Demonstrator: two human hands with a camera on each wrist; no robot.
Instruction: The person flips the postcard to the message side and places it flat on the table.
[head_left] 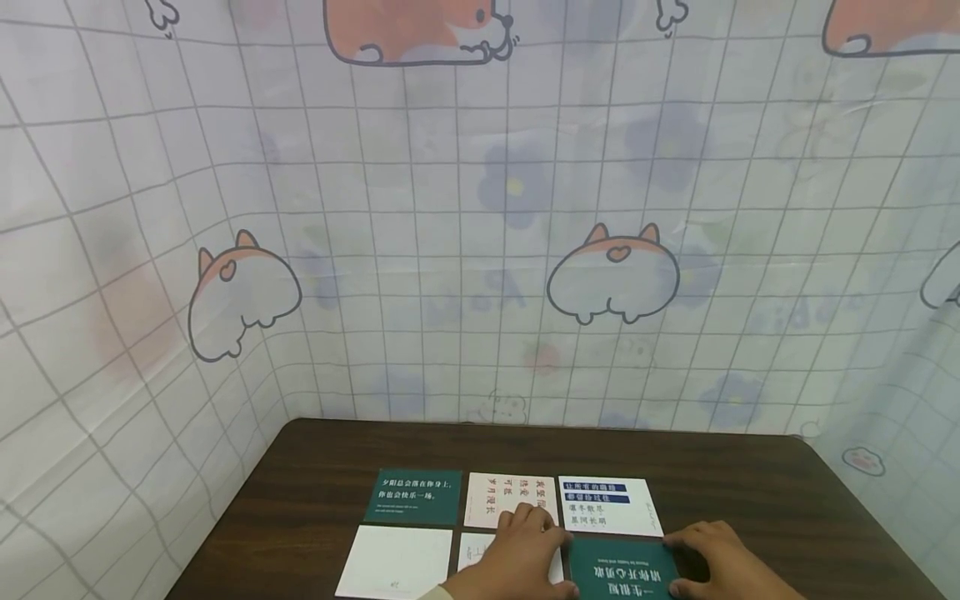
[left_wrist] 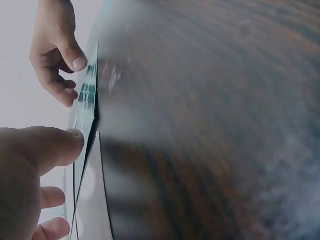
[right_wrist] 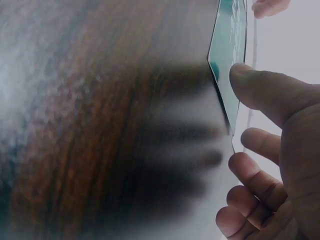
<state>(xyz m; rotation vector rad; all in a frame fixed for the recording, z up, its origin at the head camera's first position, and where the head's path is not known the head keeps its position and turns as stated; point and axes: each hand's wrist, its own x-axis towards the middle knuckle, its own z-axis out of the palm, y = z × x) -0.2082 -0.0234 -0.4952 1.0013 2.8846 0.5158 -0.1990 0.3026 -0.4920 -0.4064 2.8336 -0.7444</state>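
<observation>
A dark green card [head_left: 621, 569] with white lettering, upside down in the head view, lies between my two hands at the right end of the lower row. My left hand [head_left: 519, 552] is at its left edge, thumb touching the card, the other fingers reaching over a white card [head_left: 474, 546] that it partly hides. On the opposite side, my right hand [head_left: 720, 565] has its thumb [right_wrist: 243, 71] on the green card near the edge, with the index fingertip by the upper right corner. Its remaining fingers are loosely bent beside the card.
The upper row has a green card [head_left: 414, 497], a cream card with red characters [head_left: 480, 500] and a white card with blue bands [head_left: 611, 507]. A mostly blank white card [head_left: 397, 560] lies lower left. Behind the dark wooden table [head_left: 720, 467] hangs a patterned curtain [head_left: 450, 350].
</observation>
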